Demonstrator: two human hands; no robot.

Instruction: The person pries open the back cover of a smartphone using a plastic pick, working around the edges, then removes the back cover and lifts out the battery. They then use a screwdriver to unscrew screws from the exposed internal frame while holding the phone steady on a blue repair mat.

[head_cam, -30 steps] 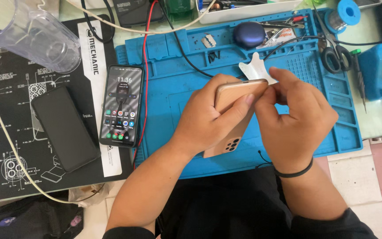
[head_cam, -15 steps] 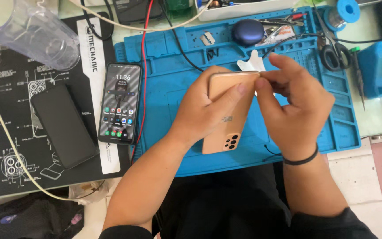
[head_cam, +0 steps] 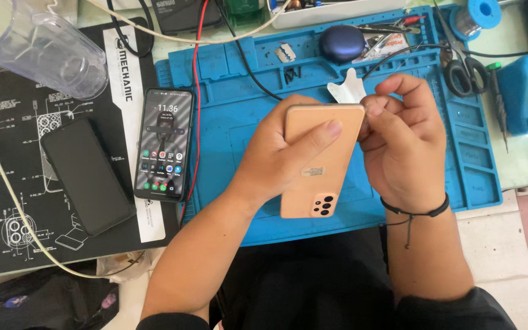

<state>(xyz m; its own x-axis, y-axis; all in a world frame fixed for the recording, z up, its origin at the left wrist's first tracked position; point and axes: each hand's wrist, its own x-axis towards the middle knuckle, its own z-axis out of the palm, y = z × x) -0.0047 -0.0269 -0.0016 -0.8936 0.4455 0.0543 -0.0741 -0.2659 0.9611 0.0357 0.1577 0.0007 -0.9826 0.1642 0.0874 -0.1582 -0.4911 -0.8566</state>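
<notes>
My left hand (head_cam: 279,150) grips a peach-coloured phone (head_cam: 319,177), back side up, camera cluster toward me, above a blue work mat (head_cam: 227,122). My thumb lies across the phone's back near its far end. My right hand (head_cam: 401,143) pinches a thin white plastic pry tool (head_cam: 346,90) at the phone's far right corner. A black cord bracelet circles my right wrist.
On a black printed mat (head_cam: 7,201) to the left lie a lit phone (head_cam: 165,143) and a dark phone (head_cam: 87,176). A clear plastic cup (head_cam: 38,46) lies at top left. Scissors (head_cam: 462,70), a blue oval case (head_cam: 341,43), a solder spool (head_cam: 478,15) and cables sit at the back.
The phone has tipped flatter, showing more of its back. My right hand has moved along its far edge with the white tool, fingers curled tighter.
</notes>
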